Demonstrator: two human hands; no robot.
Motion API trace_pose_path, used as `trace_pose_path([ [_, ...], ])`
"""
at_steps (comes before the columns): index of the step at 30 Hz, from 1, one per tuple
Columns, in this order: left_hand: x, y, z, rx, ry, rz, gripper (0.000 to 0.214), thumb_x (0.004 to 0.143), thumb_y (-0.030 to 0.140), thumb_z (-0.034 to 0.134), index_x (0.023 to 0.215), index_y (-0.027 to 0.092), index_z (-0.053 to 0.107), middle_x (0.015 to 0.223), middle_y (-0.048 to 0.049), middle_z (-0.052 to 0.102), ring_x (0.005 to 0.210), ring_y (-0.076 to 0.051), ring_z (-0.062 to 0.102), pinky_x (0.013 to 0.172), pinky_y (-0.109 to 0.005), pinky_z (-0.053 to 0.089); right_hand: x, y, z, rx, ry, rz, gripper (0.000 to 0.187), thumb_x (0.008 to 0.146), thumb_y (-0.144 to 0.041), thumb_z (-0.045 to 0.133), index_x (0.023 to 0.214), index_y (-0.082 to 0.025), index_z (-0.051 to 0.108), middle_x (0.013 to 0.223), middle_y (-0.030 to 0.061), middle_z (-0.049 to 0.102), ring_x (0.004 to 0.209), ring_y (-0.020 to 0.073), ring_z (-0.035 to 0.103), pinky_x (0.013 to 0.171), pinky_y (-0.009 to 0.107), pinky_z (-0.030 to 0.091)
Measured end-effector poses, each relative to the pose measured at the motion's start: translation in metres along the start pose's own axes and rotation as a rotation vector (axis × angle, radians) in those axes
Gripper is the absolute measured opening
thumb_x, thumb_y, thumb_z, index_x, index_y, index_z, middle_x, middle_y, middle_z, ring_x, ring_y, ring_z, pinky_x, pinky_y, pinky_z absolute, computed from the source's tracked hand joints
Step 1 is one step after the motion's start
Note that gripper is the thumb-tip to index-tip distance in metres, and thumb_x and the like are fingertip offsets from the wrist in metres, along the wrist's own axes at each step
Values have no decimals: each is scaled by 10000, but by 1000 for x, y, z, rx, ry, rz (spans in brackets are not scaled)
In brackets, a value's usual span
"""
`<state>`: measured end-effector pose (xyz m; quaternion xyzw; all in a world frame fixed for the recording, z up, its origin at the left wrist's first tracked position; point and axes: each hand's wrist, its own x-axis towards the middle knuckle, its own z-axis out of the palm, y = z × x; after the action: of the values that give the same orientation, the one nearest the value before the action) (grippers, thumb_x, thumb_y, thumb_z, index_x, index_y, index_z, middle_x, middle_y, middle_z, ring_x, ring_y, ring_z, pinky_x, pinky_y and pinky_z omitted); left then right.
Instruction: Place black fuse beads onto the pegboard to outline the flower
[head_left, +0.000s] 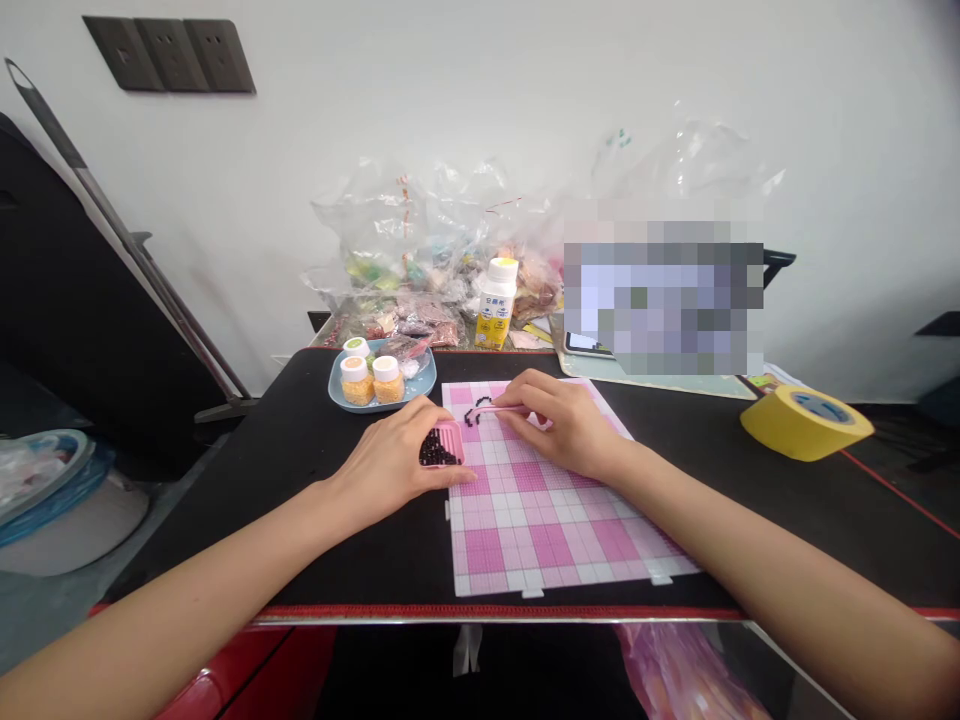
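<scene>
My left hand [397,450] grips a small pink ridged tray [453,438] holding black beads [436,452], at the left edge of a pink and white checked pegboard [551,545]. Between finger and thumb, my right hand [559,415] holds a thin pink tool [496,408], which looks like tweezers or a pen; the fingers partly hide it. Its tip is beside a short curved row of black beads [472,412] on the upper left of the board. Whether the tip touches a bead is too small to tell.
A blue plate [336,392] with small bead jars [388,380] stands at the back left. Behind are a white and yellow bottle [496,302] and plastic bags [405,240]. A yellow tape roll [802,425] lies on the right. The black mat [337,560] has a red front edge.
</scene>
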<state>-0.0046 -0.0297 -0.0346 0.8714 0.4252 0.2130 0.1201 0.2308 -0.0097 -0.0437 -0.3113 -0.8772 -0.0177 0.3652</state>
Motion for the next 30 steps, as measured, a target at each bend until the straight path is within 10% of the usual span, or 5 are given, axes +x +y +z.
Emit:
trace_pose_path([
  [30,0,0,-1,-9,2,-13,464,745,570,639,1026,214,543,992,-36,574,899,-228,588,823,-399,474,-1,1,1,-169,-66,23,181,895,-259,495,851,-162,640,819,44,630,627,107,569,557,232,408],
])
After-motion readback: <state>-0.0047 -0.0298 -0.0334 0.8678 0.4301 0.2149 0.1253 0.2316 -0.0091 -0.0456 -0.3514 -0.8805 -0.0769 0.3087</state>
